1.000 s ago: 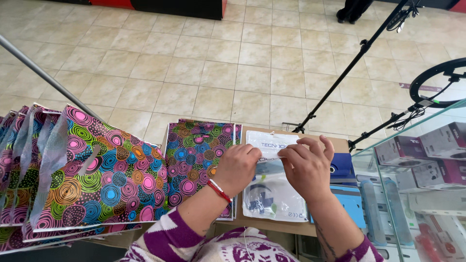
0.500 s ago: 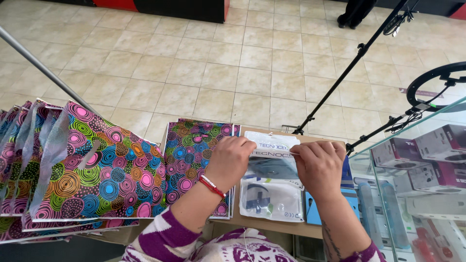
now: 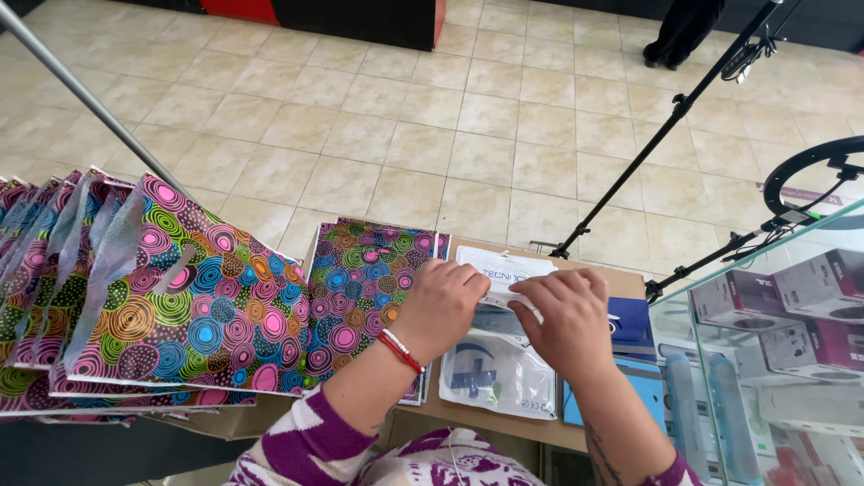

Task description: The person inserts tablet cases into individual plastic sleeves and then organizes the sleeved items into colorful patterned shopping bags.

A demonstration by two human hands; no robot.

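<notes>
The scene is viewed steeply downward from one head-worn camera, close above the tabletop point(image 3: 540, 430), with tiled floor point(image 3: 450, 135) beyond.

Left hand point(image 3: 441, 306) and right hand point(image 3: 565, 315) side by side, palms down, fingers curled, pinching; forearms angled inward.

1. Two hands: left hand point(image 3: 443, 306), right hand point(image 3: 569, 317)
2. One white pouch point(image 3: 497, 373) under both grips
3. One flat stack of swirl-patterned bags point(image 3: 364, 288) left of the grips; exact count unclear
4. Two blue packages point(image 3: 630, 328) right of the grips
5. Three boxes point(image 3: 783, 301) behind glass, farther right
</notes>
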